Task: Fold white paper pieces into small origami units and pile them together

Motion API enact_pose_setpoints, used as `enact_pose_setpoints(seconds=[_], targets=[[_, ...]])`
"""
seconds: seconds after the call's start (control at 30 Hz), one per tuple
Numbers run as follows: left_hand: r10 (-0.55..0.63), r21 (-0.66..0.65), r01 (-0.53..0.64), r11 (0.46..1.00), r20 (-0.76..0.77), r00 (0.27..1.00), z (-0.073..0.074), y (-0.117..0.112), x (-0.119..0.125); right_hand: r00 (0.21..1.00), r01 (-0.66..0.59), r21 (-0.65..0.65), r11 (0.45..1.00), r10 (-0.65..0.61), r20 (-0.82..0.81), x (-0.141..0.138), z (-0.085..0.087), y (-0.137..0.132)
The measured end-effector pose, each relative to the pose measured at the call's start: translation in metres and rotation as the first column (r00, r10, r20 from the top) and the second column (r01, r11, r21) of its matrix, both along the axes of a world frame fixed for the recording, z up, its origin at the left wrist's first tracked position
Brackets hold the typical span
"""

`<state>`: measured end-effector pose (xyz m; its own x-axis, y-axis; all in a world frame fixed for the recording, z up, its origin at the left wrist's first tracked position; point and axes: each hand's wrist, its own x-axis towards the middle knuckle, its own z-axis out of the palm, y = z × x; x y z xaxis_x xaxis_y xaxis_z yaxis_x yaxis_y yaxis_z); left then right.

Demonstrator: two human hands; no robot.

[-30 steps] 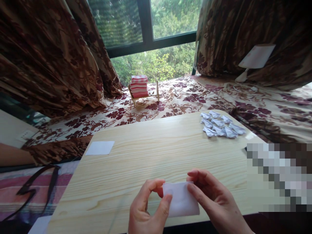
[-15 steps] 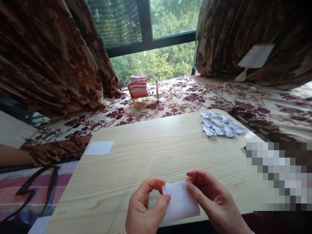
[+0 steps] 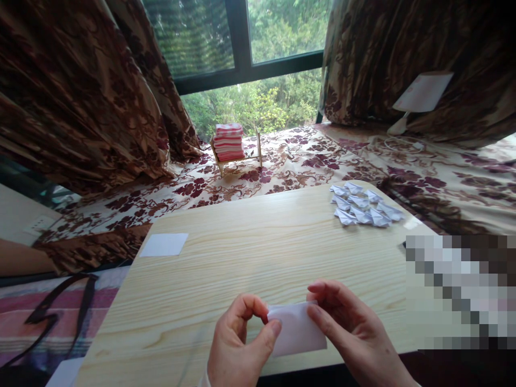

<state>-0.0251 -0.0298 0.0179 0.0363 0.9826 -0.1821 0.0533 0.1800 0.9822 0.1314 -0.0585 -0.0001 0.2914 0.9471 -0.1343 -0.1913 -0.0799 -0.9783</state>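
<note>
A small sheet of white paper (image 3: 299,328) is held up just above the near edge of the wooden table (image 3: 226,258). My left hand (image 3: 244,338) pinches its upper left corner between thumb and index finger. At the upper right corner, my right hand (image 3: 350,325) grips the sheet with its thumb in front and the fingers behind. The paper bends away from me along its top. Its lower edge hangs free, over the table's near rim. Both hands are closed on the sheet, and the fingertips behind it are partly hidden.
Several folded white paper pieces (image 3: 363,204) lie grouped at the table's far right. A flat white sheet (image 3: 164,244) rests at the left edge, and another white sheet (image 3: 66,372) shows at bottom left. Beyond stand a small rack with striped cloths (image 3: 229,142) and a lamp (image 3: 423,91).
The paper's lower edge has tilted, so the sheet looks shorter and its top curves more. Both hands keep their grip in nearly the same place.
</note>
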Motion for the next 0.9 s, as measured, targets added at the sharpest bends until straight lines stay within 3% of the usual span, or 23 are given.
enact_pose_setpoints(seconds=[0.3,0.6,0.9], targets=[[0.032,0.032,-0.030,0.999,-0.051,0.998,0.0013,-0.0012,-0.0011,1.000,0.017,0.006,1.000,-0.017,0.011,-0.0011,0.0011,-0.0003],[0.093,0.175,-0.072,0.982,-0.113,0.989,-0.0002,-0.0038,-0.0010,0.999,0.023,0.020,1.000,-0.024,0.034,-0.0019,0.0023,-0.0003],[0.127,0.179,-0.097,0.979,-0.169,0.977,-0.0009,-0.0048,-0.0014,0.999,0.030,0.026,0.999,-0.031,0.042,-0.0024,0.0029,0.0004]])
